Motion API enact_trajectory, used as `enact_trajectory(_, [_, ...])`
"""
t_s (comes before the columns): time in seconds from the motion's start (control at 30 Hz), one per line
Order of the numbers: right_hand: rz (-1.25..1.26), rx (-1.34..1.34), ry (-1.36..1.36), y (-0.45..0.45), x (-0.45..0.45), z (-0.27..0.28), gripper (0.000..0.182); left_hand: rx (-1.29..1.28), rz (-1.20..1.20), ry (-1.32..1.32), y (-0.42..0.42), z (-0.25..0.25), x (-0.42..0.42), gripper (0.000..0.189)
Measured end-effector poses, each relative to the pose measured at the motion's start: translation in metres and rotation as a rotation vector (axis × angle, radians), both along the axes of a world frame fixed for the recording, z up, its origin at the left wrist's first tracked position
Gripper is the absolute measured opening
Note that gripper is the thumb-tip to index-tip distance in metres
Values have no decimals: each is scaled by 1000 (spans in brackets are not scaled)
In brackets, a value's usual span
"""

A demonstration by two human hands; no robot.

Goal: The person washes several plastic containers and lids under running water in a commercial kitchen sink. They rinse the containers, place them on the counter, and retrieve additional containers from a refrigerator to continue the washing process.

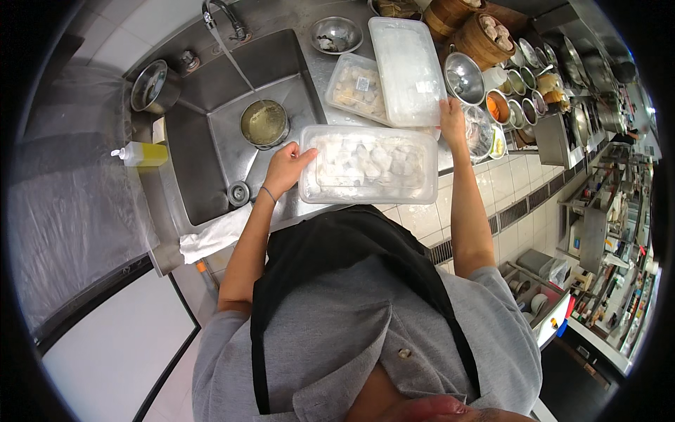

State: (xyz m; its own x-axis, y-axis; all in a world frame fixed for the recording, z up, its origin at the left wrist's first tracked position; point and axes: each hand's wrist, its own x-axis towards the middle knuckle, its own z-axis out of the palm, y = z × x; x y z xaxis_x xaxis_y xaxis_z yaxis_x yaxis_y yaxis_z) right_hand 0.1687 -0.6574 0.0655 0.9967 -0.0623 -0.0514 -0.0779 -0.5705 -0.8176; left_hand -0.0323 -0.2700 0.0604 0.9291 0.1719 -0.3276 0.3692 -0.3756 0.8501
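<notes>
My left hand grips the left end of a lidded clear plastic container in front of my apron; pale, frosty lumps of food show through it. Beyond it, my right hand has its fingers at the lower right corner of a second, frosted plastic container, which bears a label. That one overlaps a third labelled container holding pale pieces. In the sink, left of my left hand, stands a round metal pot of cloudy liquid, with water running into it from the faucet.
A metal bowl stands behind the containers. Right of them are another metal bowl, bamboo steamers and several small metal tubs. A white cloth lies over the sink's front edge. A squeeze bottle with yellow liquid is left of the sink.
</notes>
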Motion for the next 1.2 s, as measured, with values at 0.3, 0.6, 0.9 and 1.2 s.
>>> enact_trajectory(0.3, [103,152,-57,-2,-9,5,33,-86,183,-59,-7,-6,-11,42])
enact_trajectory(0.6, [92,372,70,-6,8,10,30,105,233,-82,-11,4,-8,43])
enact_trajectory(0.9, [129,473,66,-32,-24,49,27,-288,305,-38,-5,1,29,43])
enact_trajectory(1.2, [258,195,69,-67,-77,90,29,-340,334,-80,-39,0,14,34])
